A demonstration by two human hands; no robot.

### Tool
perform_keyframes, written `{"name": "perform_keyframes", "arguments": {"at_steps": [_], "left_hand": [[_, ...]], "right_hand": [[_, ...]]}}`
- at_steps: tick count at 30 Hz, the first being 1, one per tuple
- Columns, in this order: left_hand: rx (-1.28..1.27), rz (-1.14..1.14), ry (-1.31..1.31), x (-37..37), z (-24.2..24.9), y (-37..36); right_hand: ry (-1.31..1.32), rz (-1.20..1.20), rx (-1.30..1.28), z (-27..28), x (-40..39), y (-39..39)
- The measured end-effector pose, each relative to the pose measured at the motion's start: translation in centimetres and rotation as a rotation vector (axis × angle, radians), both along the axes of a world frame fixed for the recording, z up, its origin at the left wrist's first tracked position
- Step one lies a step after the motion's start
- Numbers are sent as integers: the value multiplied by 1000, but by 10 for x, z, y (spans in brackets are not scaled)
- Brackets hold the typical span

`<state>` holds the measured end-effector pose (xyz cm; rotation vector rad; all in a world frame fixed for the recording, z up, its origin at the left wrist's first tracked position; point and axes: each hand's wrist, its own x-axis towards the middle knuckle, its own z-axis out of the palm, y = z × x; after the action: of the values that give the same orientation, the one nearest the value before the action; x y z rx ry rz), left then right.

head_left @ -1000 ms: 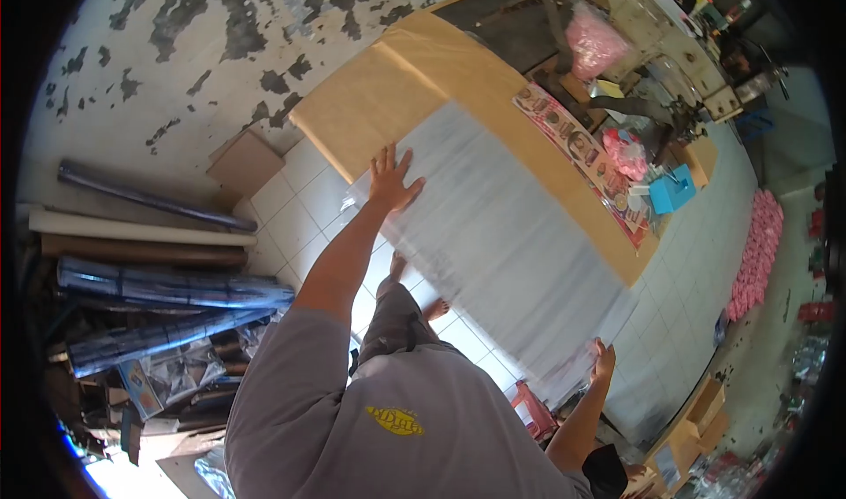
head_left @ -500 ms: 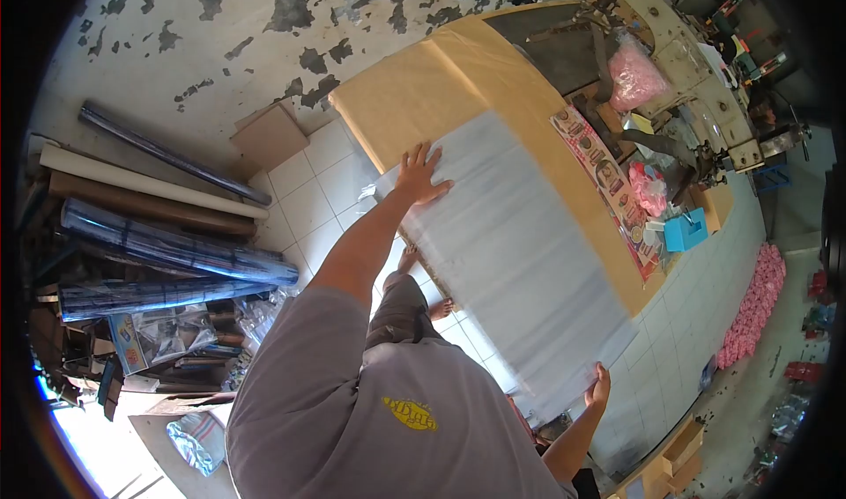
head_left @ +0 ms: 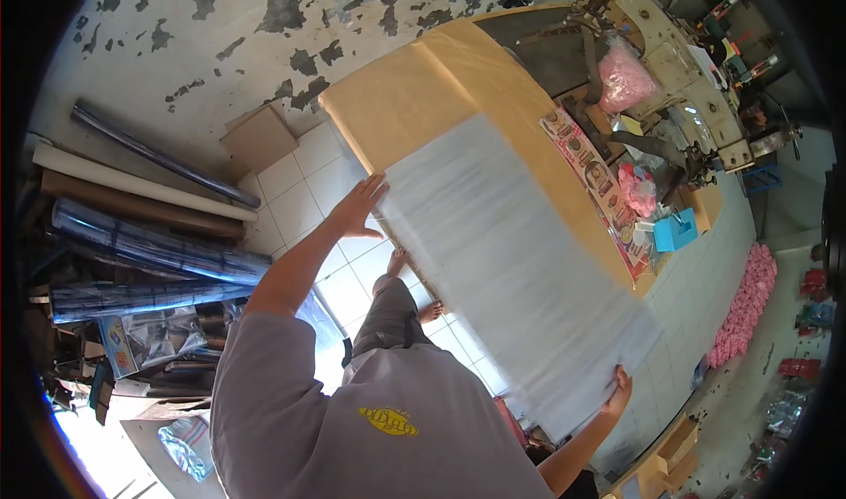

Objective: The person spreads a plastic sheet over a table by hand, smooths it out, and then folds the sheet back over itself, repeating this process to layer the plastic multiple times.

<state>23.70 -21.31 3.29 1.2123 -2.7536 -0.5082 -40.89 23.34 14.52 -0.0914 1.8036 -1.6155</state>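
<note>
A large, whitish, translucent plastic-looking sheet (head_left: 520, 243) is being supported on a table covering of creased tan paper (head_left: 397, 111), its long near side being laid roughly along the table's near side. Its right end is being extended past the tan paper. Near the sheet's left corner, its edge is being met by the fingertips of the bare left hand (head_left: 354, 210); the thumb is being held apart and nothing is being clenched. The right end's edge is being touched by the bare right hand (head_left: 619, 393); whether it is being pinched or only steadied cannot be told.

For good handling, judged from this layout, light contact at both ends is being called for, with flat fingers being favored on the left so that the film is not being creased. The overhanging right end is probably being left prone to sagging, so level support is being advised there. Pulling is best being kept even, as skewing is being risked by a one-sided tug. Clearance is also being advised from the red-and-white printed strip (head_left: 590, 173), being placed on the far side near a small light-blue box (head_left: 676, 230) and a clear bag of pink material (head_left: 624, 78).
</note>
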Motion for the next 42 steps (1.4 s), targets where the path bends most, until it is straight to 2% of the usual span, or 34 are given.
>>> {"name": "perform_keyframes", "arguments": {"at_steps": [5,8,10,14,19,24,26,29,32,35,36,37,38,41,42], "left_hand": [[48,139,166,-34,-8,26],[31,98,253,-57,-20,50],[100,64,362,-80,-18,73],[96,-8,413,-124,-19,118],[174,-2,615,-178,-32,173],[252,115,784,-219,-49,212],[331,182,838,-213,-22,216],[502,267,902,-210,-22,222],[625,362,845,-225,-75,218],[604,583,938,-222,-54,205],[652,642,973,-220,-54,199],[701,698,1009,-218,-53,192],[752,754,1047,-217,-53,185],[870,732,986,-207,-61,168],[882,746,968,-206,-65,164]], "right_hand": [[61,-69,-17,123,16,-17],[65,-29,-15,208,23,-22],[150,-16,-53,258,29,-25],[374,23,-203,343,52,-61],[508,153,-450,429,80,-137],[439,378,-737,487,117,-255],[355,485,-834,500,135,-315],[150,684,-938,502,162,-414],[-480,1178,-940,477,193,-526],[151,534,-752,420,293,-619],[55,563,-680,398,292,-658],[37,719,-645,370,292,-692],[463,906,-478,328,284,-738],[-34,681,-484,243,339,-801],[-96,685,-449,214,349,-825]]}}
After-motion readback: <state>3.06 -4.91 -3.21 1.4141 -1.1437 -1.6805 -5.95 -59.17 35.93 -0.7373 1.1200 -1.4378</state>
